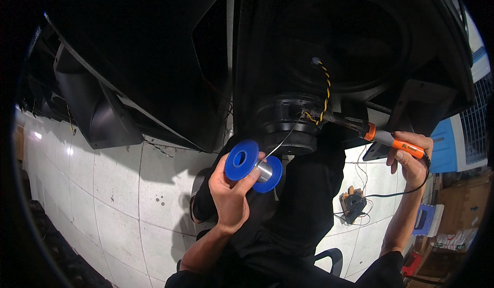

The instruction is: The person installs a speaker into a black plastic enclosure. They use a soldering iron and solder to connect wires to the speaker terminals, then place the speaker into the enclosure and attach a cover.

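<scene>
My left hand (231, 193) is closed around a blue spool of solder wire (264, 172). From the spool a strand of solder (285, 137) runs up to the terminal area of a black round speaker driver (288, 114). My right hand (413, 156) grips an orange and grey soldering iron (387, 137), whose dark shaft points left to the same terminal area. A twisted yellow and black wire (328, 84) drops from a hole in the black cabinet (288, 41) to that spot. The exact contact of tip, solder and wire is too small to tell.
Left of the driver stand more large black cabinets, with a black horn-shaped part (90, 95). A small black device with cords (354, 205) sits on the white tiled floor (118, 185). The iron's black cord (383, 195) loops below my right hand. Cardboard boxes (460, 205) stand at right.
</scene>
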Tool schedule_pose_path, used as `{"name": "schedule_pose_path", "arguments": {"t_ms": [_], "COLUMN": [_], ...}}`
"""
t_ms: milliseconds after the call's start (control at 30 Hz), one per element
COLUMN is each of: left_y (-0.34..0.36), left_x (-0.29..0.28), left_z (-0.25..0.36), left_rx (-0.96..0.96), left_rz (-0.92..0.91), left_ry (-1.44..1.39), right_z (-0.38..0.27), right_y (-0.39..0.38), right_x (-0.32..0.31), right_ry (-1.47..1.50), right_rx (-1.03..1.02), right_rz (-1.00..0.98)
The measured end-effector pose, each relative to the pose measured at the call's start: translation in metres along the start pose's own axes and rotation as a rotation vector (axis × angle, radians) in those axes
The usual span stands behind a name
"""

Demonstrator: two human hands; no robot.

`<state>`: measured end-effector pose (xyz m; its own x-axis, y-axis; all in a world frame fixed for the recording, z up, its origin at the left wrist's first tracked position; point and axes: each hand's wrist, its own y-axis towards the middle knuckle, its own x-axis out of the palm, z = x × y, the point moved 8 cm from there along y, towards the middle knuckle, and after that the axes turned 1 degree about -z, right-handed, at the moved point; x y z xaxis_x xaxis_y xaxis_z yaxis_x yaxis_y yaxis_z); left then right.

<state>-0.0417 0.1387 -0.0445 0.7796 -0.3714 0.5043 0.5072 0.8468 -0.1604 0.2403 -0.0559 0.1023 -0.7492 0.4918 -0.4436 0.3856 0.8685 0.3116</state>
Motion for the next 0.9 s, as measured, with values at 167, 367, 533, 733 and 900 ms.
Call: {"name": "schedule_pose_path", "arguments": {"t_ms": [167,367,533,733,900], "left_y": [0.0013,0.0022,0.0015,0.0037,-0.001], "left_x": [0.0017,-0.0009,0.0007,0.0016,-0.0025], "left_z": [-0.0003,-0.0038,-0.0003,-0.0015,0.0015], "left_rx": [0.007,0.012,0.018,0.008,-0.005], "left_rz": [0.005,-0.024,0.003,0.001,0.034], "left_ry": [-0.004,-0.06,-0.003,0.004,0.011], "right_z": [-0.0013,-0.0003,-0.0005,-0.0024,-0.0016], "right_y": [0.0011,0.0009,0.0009,0.0021,0.001], "right_x": [-0.0004,-0.0013,-0.0017,-0.0012,-0.002], "right_ry": [0.01,0.01,0.001,0.001,-0.008], "right_rx": [0.008,0.019,0.019,0.017,0.007], "right_rz": [-0.007,-0.012,-0.005,-0.014,-0.009]}}
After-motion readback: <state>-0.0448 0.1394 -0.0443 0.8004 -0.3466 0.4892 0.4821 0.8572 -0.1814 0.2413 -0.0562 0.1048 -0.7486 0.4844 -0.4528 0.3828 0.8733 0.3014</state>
